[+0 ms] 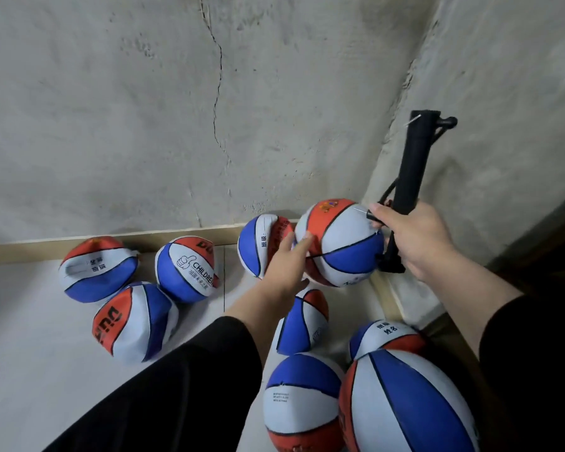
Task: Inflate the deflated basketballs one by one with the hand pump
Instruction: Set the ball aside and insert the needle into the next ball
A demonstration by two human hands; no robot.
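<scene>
Gripping the pump [411, 172] at two o'clock, the right hand [413, 238] is clenched around it; the left hand [286, 264], fingers straight, touches the ball [343, 243] beside the wall [144, 109].

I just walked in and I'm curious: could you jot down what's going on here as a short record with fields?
Setting: tiled floor in a corner of rough concrete walls
Balls: nine red, white and blue basketballs, several creased and flat
Left hand: open, fingers on the round ball by the corner
Right hand: grips the black hand pump, its needle at that ball
Sleeves: black
</scene>
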